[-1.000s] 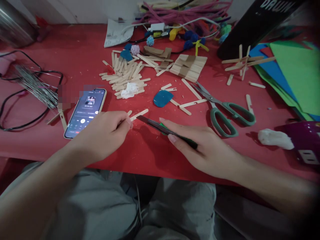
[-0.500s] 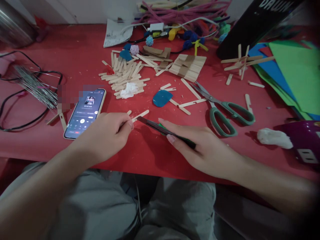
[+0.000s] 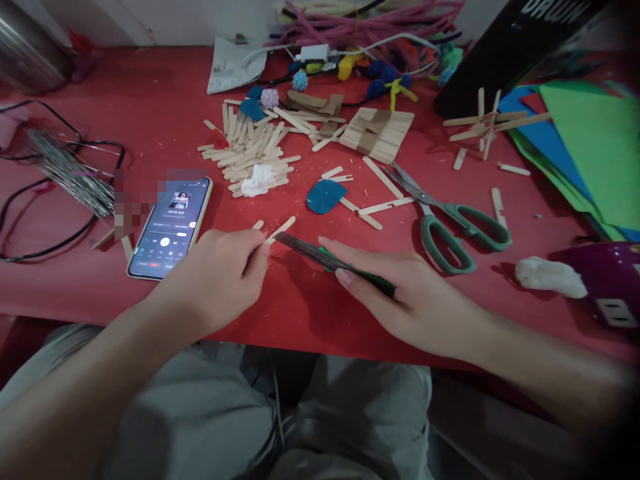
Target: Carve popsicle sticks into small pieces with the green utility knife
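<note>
My left hand (image 3: 225, 277) is closed round a wooden craft stick (image 3: 281, 229), whose far end sticks out past the fingertips. In my right hand (image 3: 400, 287) is a utility knife (image 3: 320, 257) with a green and black handle, its blade pointing left. The blade's tip meets the craft stick just beyond my left fingers. Small pale shavings lie round that spot. Another short stick end (image 3: 258, 225) shows behind my left hand; the rest of it is hidden.
Behind the hands lie a pile of craft sticks (image 3: 255, 143), a blue piece (image 3: 325, 196) and cut stick bits. Green-handled scissors (image 3: 445, 213) lie open at right. A lit phone (image 3: 173, 227) is by my left wrist. Coloured paper (image 3: 595, 147) and a black bottle (image 3: 500, 60) stand farther right.
My left hand has tilted slightly, and the craft stick's free end has swung a little to the left and up. The knife stays nearly where it was, its tip still at the stick.
</note>
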